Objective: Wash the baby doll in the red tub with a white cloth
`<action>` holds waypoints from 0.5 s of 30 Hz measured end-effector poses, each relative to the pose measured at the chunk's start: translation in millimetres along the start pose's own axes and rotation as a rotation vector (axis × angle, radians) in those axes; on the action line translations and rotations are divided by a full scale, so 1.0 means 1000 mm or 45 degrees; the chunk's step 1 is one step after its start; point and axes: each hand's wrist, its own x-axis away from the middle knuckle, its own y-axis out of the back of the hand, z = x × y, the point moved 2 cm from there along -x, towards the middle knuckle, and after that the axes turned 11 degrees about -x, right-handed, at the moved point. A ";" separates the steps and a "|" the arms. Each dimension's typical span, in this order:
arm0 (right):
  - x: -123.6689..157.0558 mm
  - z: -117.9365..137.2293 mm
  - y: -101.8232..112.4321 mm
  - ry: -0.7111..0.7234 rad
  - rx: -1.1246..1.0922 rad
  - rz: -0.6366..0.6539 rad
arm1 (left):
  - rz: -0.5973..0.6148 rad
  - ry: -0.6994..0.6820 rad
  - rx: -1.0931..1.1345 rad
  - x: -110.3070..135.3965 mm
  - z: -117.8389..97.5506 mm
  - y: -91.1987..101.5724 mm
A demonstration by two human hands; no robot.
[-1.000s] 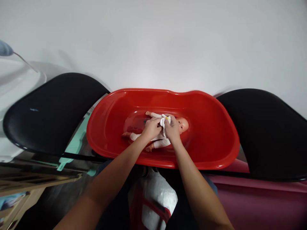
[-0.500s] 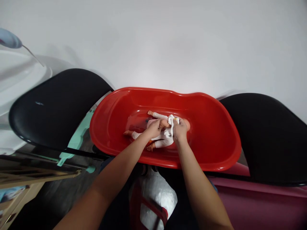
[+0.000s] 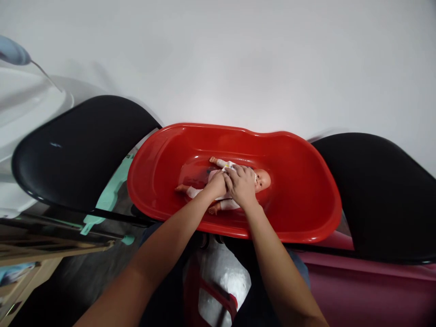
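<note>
A baby doll (image 3: 261,179) in white clothes lies on its back in the bottom of a red plastic tub (image 3: 299,190), head to the right. My right hand (image 3: 242,185) lies over the doll's chest with fingers bent, pressing a small white cloth (image 3: 227,167) of which only an edge shows. My left hand (image 3: 218,184) rests on the doll's belly just beside it, partly under the right hand; its fingers are hidden.
The tub sits across two black chair seats, one at left (image 3: 78,150) and one at right (image 3: 378,195). A white wall is behind. A white basin (image 3: 23,113) stands at far left. A mint-green object (image 3: 109,200) and a wooden frame (image 3: 41,254) lie below left.
My right hand has slid left from the doll's face onto its chest, covering the white cloth. The doll's face now shows. My left hand has stayed on the belly.
</note>
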 end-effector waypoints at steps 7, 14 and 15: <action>-0.003 -0.021 0.013 -0.248 -0.122 -0.217 | -0.046 -0.112 -0.067 0.006 -0.004 0.008; -0.006 -0.038 0.010 -0.728 -0.733 -0.430 | -0.140 0.028 0.026 0.003 0.004 0.005; -0.006 -0.040 0.007 -0.786 -0.842 -0.416 | -0.146 0.024 0.032 0.003 0.004 0.004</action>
